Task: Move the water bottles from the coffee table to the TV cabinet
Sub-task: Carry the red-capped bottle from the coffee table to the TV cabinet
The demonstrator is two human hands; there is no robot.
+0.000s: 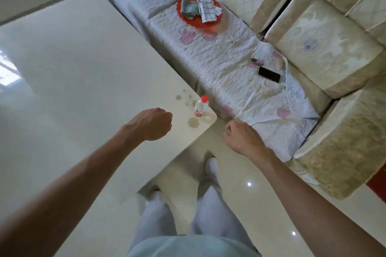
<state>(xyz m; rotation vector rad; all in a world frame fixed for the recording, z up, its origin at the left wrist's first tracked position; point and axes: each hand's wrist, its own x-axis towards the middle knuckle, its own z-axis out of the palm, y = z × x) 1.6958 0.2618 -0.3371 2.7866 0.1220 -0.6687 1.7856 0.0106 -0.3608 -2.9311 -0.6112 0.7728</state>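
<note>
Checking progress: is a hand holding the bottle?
No, the bottle stands on the coffee table corner, apart from left hand and right hand.

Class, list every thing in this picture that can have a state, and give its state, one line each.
water bottle: upright, red cap on, near the corner of the coffee table, untouched
left hand: fingers curled, holding nothing
right hand: loosely curled, holding nothing
phone: lying flat, screen dark
red plate: on the sofa cover, carrying folded cloths
</note>
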